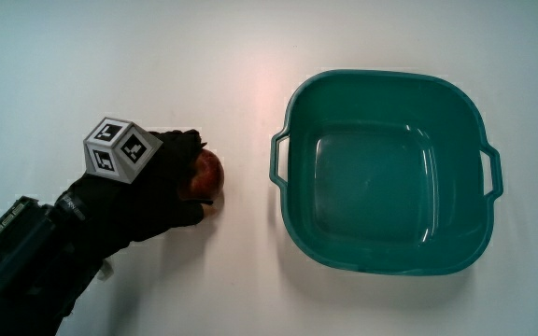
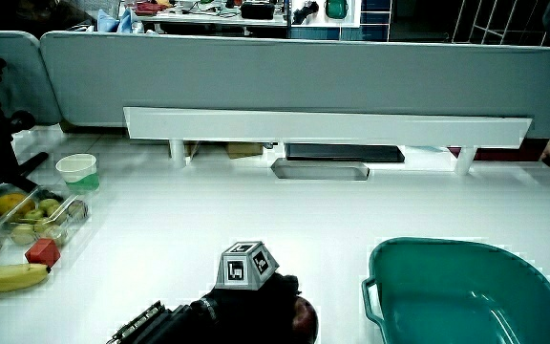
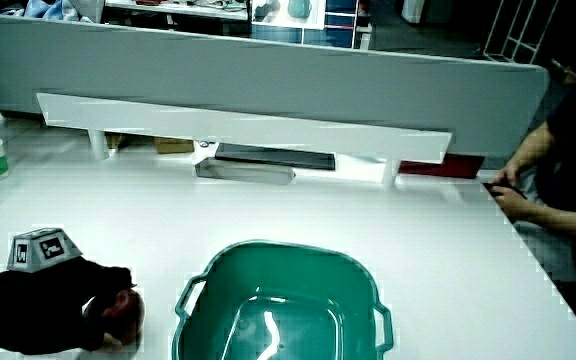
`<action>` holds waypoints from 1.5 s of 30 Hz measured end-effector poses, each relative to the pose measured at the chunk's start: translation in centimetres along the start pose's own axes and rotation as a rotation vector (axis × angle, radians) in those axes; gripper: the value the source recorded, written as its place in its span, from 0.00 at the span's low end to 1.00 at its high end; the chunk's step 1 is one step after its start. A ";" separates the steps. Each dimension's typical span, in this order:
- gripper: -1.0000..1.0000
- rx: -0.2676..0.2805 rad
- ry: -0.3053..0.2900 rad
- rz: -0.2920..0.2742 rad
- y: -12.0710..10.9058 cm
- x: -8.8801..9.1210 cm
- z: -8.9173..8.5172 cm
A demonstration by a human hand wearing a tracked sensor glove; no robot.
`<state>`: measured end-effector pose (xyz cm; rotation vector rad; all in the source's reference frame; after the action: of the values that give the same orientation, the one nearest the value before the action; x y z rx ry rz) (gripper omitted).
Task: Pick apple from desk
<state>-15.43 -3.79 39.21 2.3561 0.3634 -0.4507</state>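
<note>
Main view shows the hand [image 1: 148,187] lying low, fingers [image 1: 187,149] wrapped around the apple [image 1: 207,175].

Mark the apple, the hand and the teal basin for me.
apple [image 1: 210,173], main view, on its red skin showing past the fingers.
hand [image 1: 152,191], main view, on the glove's back, curled over the apple.
teal basin [image 1: 378,273], main view, on its rim nearest the person.
</note>
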 end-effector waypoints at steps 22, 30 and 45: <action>1.00 0.067 0.007 -0.048 -0.3 0.2 -0.2; 1.00 0.101 0.011 -0.075 -0.7 1.0 1.2; 1.00 0.126 -0.186 -0.170 -1.5 5.8 5.0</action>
<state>-11.84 -5.32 32.42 2.3895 0.4606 -0.7887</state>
